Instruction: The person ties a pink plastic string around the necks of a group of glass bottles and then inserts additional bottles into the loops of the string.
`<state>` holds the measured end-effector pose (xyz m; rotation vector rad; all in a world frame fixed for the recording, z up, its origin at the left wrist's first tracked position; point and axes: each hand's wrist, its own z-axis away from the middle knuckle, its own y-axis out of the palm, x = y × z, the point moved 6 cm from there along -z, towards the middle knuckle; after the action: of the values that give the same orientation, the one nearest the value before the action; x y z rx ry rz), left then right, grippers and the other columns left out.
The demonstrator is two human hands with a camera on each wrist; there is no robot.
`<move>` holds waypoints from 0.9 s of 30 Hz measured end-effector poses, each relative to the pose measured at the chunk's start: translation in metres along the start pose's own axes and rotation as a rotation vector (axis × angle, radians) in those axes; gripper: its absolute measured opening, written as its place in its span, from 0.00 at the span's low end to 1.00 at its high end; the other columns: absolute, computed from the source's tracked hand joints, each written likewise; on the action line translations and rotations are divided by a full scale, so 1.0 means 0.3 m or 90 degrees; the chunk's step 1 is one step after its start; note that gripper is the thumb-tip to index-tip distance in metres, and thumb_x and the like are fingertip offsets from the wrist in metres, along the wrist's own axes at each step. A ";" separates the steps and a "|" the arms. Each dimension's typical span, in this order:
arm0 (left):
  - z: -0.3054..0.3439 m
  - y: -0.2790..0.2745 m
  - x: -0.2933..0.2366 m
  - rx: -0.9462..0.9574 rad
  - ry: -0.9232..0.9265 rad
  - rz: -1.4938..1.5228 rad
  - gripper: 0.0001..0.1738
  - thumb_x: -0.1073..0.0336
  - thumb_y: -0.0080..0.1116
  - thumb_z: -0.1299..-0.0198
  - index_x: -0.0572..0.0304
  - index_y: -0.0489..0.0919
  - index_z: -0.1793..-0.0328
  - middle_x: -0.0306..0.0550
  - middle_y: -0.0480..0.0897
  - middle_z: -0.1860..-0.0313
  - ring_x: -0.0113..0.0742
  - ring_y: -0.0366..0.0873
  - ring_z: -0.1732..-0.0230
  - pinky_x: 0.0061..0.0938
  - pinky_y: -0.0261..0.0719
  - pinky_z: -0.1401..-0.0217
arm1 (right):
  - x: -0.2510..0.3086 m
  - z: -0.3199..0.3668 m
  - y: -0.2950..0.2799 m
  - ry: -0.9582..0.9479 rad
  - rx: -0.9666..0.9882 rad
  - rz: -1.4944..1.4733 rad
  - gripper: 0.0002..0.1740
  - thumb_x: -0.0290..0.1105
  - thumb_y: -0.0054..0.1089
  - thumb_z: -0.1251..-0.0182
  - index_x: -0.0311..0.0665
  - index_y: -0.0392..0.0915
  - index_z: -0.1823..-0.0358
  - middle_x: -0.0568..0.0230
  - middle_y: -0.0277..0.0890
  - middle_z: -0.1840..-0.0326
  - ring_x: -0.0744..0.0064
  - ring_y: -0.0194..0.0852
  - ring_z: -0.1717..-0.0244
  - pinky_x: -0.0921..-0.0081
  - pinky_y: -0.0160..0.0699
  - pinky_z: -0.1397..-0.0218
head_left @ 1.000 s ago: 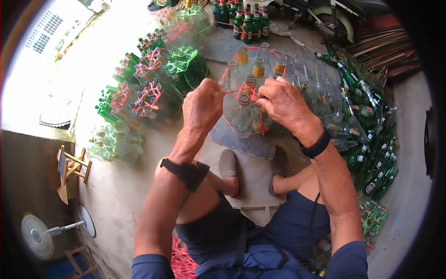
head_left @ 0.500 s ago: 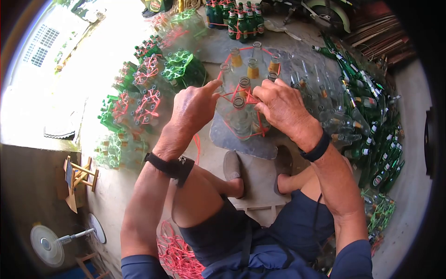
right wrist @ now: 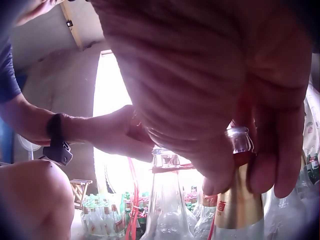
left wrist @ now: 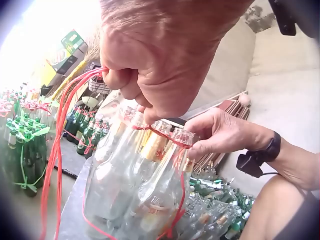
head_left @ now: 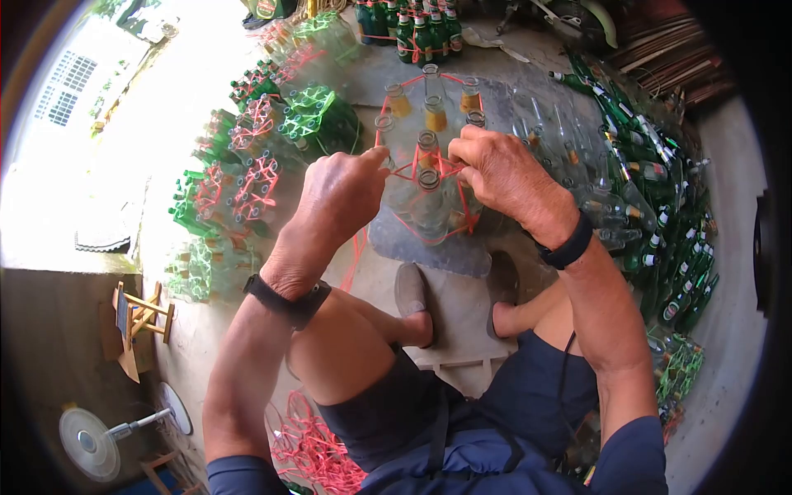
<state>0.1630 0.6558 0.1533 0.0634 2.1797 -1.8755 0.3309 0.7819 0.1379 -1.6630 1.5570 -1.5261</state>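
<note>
A cluster of clear glass bottles [head_left: 412, 202], some with gold neck labels, stands upright on a dark slab [head_left: 392, 252] in front of the person's feet. Red plastic twine [left wrist: 165, 134] runs round the cluster and across the nearest necks. My left hand [head_left: 342, 194] grips the twine at the left of these necks, and loose strands hang from the fist in the left wrist view. On the other side my right hand [head_left: 516, 177] pinches twine close to the necks. In the right wrist view its fingers lie beside a gold-labelled bottle neck [right wrist: 240, 200].
Tied bottle bundles [head_left: 260, 181] stand to the left, with green bottles [head_left: 425, 37] at the back. Loose bottles [head_left: 652, 206] lie heaped on the right. A red twine pile [head_left: 318, 450] is by the person's leg. A fan [head_left: 91, 443] and wooden stool [head_left: 147, 313] stand at lower left.
My left hand has shifted left and slightly lower, its wrist swung outward. Twine strands now show hanging below it. The right hand stays near the necks, and the head view has shifted a little.
</note>
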 end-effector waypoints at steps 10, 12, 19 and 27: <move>0.007 0.029 -0.097 -0.015 -0.044 0.102 0.14 0.64 0.67 0.33 0.66 0.86 0.49 0.66 0.83 0.74 0.66 0.86 0.66 0.51 0.84 0.61 | -0.093 -0.060 -0.026 -0.066 -0.011 0.080 0.05 0.21 0.61 0.39 0.34 0.81 0.62 0.55 0.80 0.57 0.43 0.82 0.52 0.51 0.81 0.50; 0.004 0.046 -0.122 -0.021 -0.046 0.101 0.13 0.64 0.67 0.34 0.67 0.86 0.50 0.66 0.84 0.74 0.66 0.86 0.66 0.51 0.84 0.61 | -0.103 -0.067 -0.033 -0.074 -0.015 0.094 0.06 0.21 0.62 0.40 0.35 0.82 0.62 0.58 0.80 0.57 0.46 0.82 0.52 0.53 0.82 0.50; -0.004 0.034 -0.144 -0.017 -0.038 0.091 0.12 0.62 0.67 0.33 0.67 0.86 0.57 0.66 0.84 0.74 0.66 0.86 0.66 0.52 0.84 0.61 | -0.100 -0.027 -0.070 -0.045 -0.031 0.089 0.16 0.17 0.59 0.40 0.36 0.84 0.50 0.60 0.80 0.48 0.49 0.83 0.44 0.55 0.85 0.43; -0.094 -0.016 -0.155 0.147 0.079 -0.028 0.14 0.61 0.66 0.33 0.64 0.86 0.67 0.62 0.84 0.72 0.64 0.85 0.65 0.52 0.84 0.60 | -0.007 0.015 -0.121 -0.081 -0.084 0.089 0.09 0.22 0.60 0.37 0.36 0.81 0.56 0.55 0.76 0.51 0.47 0.80 0.43 0.53 0.85 0.44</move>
<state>0.2021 0.6890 0.1721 0.1813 2.0452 -2.1955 0.3513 0.7930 0.1663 -1.6467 1.6985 -1.2473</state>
